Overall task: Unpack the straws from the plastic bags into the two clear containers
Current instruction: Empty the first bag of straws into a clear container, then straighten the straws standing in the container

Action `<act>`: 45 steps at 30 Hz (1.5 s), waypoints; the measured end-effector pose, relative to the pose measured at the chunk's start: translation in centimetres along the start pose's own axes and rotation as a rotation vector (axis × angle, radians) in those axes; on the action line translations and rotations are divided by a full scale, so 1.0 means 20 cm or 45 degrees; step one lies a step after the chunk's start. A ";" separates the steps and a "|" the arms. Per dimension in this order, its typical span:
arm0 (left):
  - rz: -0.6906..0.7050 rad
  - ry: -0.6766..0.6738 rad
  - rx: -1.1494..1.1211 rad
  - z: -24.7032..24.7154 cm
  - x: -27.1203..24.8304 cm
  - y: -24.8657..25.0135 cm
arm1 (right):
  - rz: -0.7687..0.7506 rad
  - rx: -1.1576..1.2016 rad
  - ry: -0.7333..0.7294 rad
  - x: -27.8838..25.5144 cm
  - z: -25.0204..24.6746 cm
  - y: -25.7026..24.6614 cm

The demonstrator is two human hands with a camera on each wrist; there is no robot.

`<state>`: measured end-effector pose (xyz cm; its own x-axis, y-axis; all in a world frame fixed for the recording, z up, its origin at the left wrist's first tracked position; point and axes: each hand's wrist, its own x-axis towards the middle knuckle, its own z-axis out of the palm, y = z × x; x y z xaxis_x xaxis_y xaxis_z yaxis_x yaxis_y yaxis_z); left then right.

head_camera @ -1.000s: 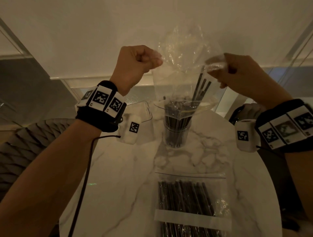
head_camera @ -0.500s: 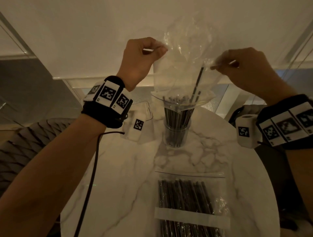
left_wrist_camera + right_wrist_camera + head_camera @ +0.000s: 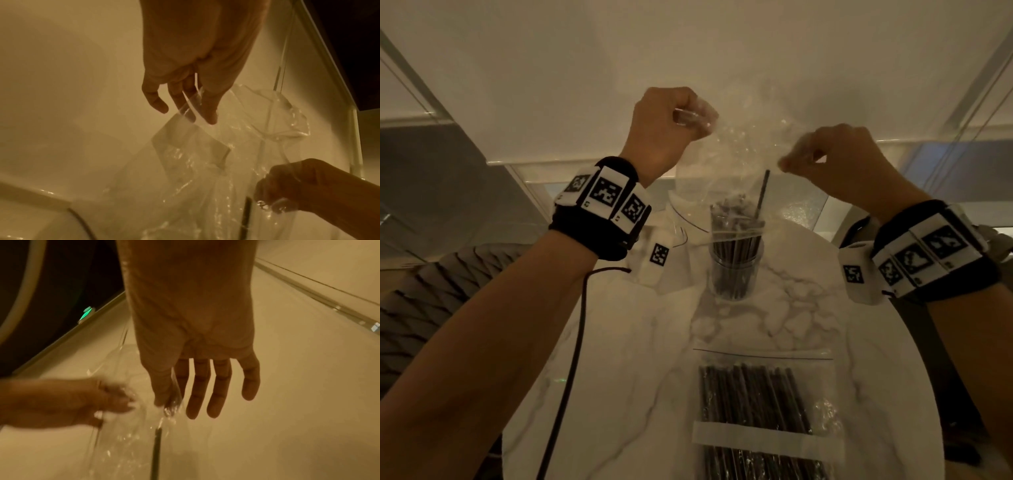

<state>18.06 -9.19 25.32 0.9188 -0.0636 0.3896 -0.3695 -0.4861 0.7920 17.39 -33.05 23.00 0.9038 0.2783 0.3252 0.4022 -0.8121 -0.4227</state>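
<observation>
Fingers of the left hand (image 3: pixel 666 125) and right hand (image 3: pixel 835 159) pinch the upturned plastic bag (image 3: pixel 736 171). One straw (image 3: pixel 763 195) hangs below the right fingers, above the container (image 3: pixel 736 263). A gentle shake, mouth kept over the rim, should probably free it.

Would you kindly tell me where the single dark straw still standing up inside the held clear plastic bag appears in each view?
Head: the single dark straw stands at centre, below the right hand, above the clear container.
Left wrist: low, right of centre, beside the right hand.
Right wrist: bottom centre, below the thumb.
Shared landmark: the clear plastic bag.
</observation>
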 end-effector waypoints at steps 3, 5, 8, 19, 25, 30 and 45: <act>-0.022 -0.106 -0.066 -0.02 -0.01 0.00 | -0.036 0.200 0.047 -0.01 -0.03 -0.03; -0.009 -0.123 -0.079 -0.03 -0.02 0.00 | -0.052 0.191 0.134 -0.01 -0.04 -0.04; 0.011 -0.046 -0.102 -0.02 -0.03 0.01 | -0.077 0.131 0.348 -0.01 -0.06 -0.05; 0.472 0.606 -0.337 -0.17 -0.15 0.18 | -0.382 0.713 0.630 -0.15 -0.18 -0.40; -0.131 0.364 0.185 -0.37 -0.61 -0.10 | -0.116 0.756 0.114 -0.46 0.28 -0.47; -0.592 0.029 0.385 -0.38 -1.12 -0.53 | 0.262 0.872 -0.557 -0.74 0.78 -0.47; -0.579 -0.402 0.543 -0.18 -1.04 -0.43 | 0.507 0.510 -0.760 -0.70 0.55 -0.14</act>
<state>1.62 -0.60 12.04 0.9896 0.0087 -0.1434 0.0892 -0.8200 0.5654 5.22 -29.13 10.29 0.8701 0.3257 -0.3699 -0.0452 -0.6945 -0.7180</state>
